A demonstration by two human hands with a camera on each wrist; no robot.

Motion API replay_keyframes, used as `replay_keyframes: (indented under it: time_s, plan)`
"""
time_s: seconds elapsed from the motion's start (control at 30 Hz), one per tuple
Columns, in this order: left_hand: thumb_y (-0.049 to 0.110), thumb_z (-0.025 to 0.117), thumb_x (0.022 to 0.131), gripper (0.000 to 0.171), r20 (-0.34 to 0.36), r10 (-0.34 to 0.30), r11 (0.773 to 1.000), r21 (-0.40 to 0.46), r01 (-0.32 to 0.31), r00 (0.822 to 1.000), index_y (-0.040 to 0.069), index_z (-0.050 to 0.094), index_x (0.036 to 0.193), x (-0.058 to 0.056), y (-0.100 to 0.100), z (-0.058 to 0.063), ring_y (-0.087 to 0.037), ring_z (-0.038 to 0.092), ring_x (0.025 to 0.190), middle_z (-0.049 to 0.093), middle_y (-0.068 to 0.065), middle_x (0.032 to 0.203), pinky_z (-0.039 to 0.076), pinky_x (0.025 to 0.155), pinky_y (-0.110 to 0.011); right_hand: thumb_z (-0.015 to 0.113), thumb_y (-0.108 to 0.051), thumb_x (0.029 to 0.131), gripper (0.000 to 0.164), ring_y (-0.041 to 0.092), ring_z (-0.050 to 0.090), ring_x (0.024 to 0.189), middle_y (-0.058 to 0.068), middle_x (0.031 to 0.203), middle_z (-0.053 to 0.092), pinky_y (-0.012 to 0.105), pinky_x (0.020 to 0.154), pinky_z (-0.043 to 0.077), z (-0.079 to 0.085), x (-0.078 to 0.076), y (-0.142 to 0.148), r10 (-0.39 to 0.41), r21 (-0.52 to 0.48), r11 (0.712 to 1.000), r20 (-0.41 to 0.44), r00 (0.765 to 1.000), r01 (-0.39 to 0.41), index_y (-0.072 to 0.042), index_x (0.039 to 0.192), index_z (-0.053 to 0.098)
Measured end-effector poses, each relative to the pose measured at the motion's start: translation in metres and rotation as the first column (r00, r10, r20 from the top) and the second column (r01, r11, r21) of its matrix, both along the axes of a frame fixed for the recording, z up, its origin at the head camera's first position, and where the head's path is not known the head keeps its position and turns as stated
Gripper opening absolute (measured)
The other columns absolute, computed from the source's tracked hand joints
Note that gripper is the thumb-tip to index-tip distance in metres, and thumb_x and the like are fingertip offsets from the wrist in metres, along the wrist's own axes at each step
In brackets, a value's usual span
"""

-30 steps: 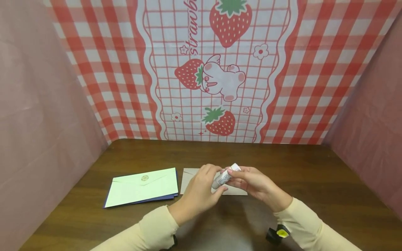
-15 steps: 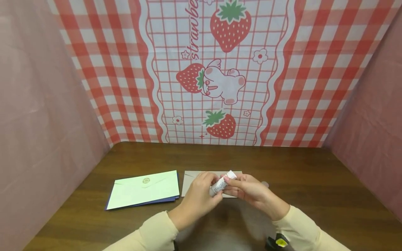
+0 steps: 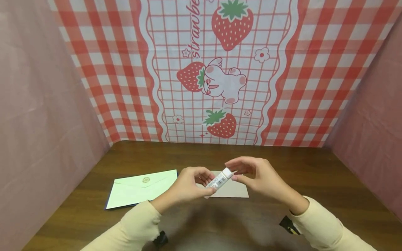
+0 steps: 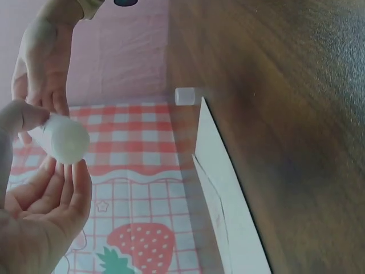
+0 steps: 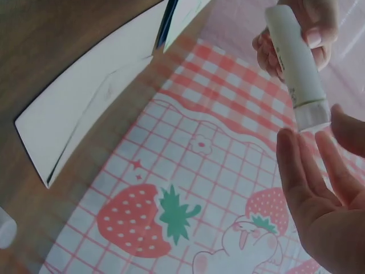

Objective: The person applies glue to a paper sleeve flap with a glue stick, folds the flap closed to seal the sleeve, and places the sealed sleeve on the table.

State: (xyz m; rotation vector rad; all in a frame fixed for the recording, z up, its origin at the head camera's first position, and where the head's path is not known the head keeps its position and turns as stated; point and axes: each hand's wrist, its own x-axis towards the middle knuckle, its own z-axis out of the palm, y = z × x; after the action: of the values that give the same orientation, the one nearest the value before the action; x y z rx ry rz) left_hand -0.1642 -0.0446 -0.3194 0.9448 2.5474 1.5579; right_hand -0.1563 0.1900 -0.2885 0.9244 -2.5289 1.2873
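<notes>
A white glue stick (image 3: 218,179) with a printed label is pinched by my left hand (image 3: 190,186), tilted above the table. Its paler end (image 5: 313,116) points up and right toward my right hand (image 3: 262,176). The right hand's fingers are spread and gently bent, with thumb and fingertips right at that end. A beige envelope (image 3: 233,191) lies below the glue stick, partly covered by the left hand in the head view. In the left wrist view, a small translucent cap (image 4: 185,96) stands on the table beyond the envelope's corner.
On the left lies a pale green envelope (image 3: 135,195) with a gold round seal, over a dark blue one (image 3: 107,206). The brown wooden table (image 3: 282,160) ends at a red-and-white strawberry cloth (image 3: 314,69). Pink cloths (image 3: 37,104) hang at both sides.
Both hands were gathered closely round the glue stick; the right hand has loosened and drawn up and right. The left hand has shifted left, still holding the glue stick.
</notes>
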Motion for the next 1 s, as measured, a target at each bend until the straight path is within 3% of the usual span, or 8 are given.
replay_keyframes:
  time_s: [0.17,0.33,0.47,0.67,0.8,1.0]
  plan:
    - [0.01,0.076,0.075,0.021,-0.079,-0.022,1.0,-0.022,0.02,0.997,0.006,0.069,0.095,0.003,-0.002,0.002,-0.003,0.059,0.074,0.07,-0.007,0.084,0.054,0.073,-0.022,0.073,-0.019,0.084,0.02,0.003,0.064,0.071,0.003,0.087,0.073,0.023,0.062,0.054,0.006,0.002,-0.005,-0.066,0.02,0.998,0.06,0.996,0.065,-0.009,0.102,0.07]
    - [0.01,0.076,0.075,0.022,-0.182,-0.029,0.999,-0.04,0.023,0.983,0.006,0.068,0.095,0.004,-0.001,-0.001,-0.002,0.06,0.075,0.069,-0.005,0.085,0.056,0.074,-0.025,0.073,-0.015,0.085,0.017,0.003,0.063,0.063,0.007,0.079,0.072,0.023,0.059,0.054,0.005,0.006,-0.008,-0.081,0.009,0.997,0.103,0.991,0.081,-0.003,0.096,0.07]
    - [0.01,0.077,0.074,0.026,-0.238,0.0,0.998,-0.054,-0.013,0.971,0.007,0.066,0.097,0.006,0.001,-0.001,-0.005,0.061,0.077,0.068,-0.003,0.088,0.055,0.074,-0.022,0.073,-0.015,0.085,0.018,0.004,0.063,0.064,0.008,0.078,0.071,0.022,0.058,0.054,0.005,0.007,-0.01,-0.107,-0.005,0.994,0.105,0.989,0.108,0.0,0.094,0.07]
    - [0.015,0.083,0.072,0.033,-0.34,0.047,0.992,-0.091,-0.082,0.939,0.008,0.065,0.098,0.008,0.009,0.002,-0.009,0.064,0.079,0.068,-0.002,0.089,0.053,0.073,-0.018,0.073,-0.015,0.084,0.019,0.004,0.064,0.064,0.01,0.079,0.072,0.021,0.059,0.055,0.004,0.006,-0.013,-0.153,-0.02,0.987,0.138,0.979,0.157,0.002,0.093,0.07]
    - [0.014,0.082,0.073,0.027,-0.311,0.04,0.993,-0.095,-0.073,0.949,0.007,0.068,0.095,0.006,0.012,0.005,-0.006,0.064,0.073,0.071,-0.002,0.084,0.051,0.068,-0.015,0.071,-0.013,0.085,0.017,0.003,0.063,0.064,0.01,0.079,0.072,0.021,0.058,0.054,0.003,0.006,-0.012,-0.154,-0.007,0.988,0.142,0.978,0.157,0.002,0.093,0.069]
    - [0.015,0.081,0.074,0.023,-0.129,-0.017,0.994,-0.106,0.003,0.991,0.005,0.072,0.092,0.002,0.01,0.008,-0.002,0.062,0.069,0.073,-0.005,0.081,0.055,0.065,-0.021,0.069,-0.008,0.086,0.01,0.002,0.06,0.064,0.006,0.079,0.069,0.022,0.058,0.052,-0.002,0.005,-0.008,-0.082,0.02,0.997,0.092,0.992,0.08,-0.001,0.093,0.068]
